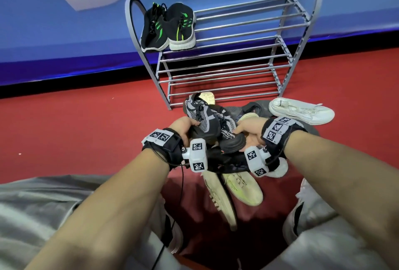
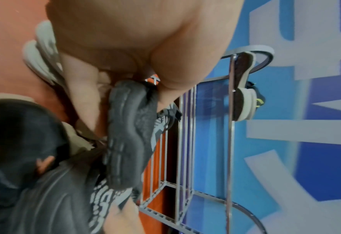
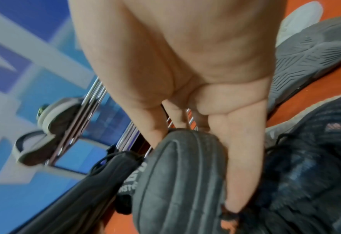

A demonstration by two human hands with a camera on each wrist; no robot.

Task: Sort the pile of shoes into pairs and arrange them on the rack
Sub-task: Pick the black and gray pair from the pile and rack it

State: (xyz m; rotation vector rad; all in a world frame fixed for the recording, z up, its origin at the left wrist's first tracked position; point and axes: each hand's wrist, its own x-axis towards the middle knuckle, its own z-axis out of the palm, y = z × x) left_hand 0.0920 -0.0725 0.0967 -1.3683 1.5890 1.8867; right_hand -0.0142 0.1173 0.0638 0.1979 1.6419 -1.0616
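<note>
Shoes lie in a loose pile on the red floor [image 1: 64,122] in front of a grey metal rack with tubular shelves [image 1: 237,32]; both hands are raised over that pile, each gripping one black-and-grey knit sneaker with a black ribbed sole; the left hand [image 1: 183,129] has its fingers and thumb curled round the left sneaker [image 1: 205,118], and the left wrist view shows the thumb on the upper and the fingers along the sole; the right hand [image 1: 248,131] is wrapped round the heel of the right sneaker [image 1: 232,140], its fingers pressed along the ribbed sole in the right wrist view; the two sneakers touch side by side between the hands; a pair of black sneakers with green stripes and white soles [image 1: 168,27] stands on the top shelf at the rack's left end, toes toward the person; a white low-top sneaker [image 1: 302,111] lies on the floor to the right of the pile, near the rack's foot; two pale cream soles [image 1: 237,187] face up beneath the wrists; a grey-soled dark shoe [image 3: 309,52] lies just beside the right hand.
</note>
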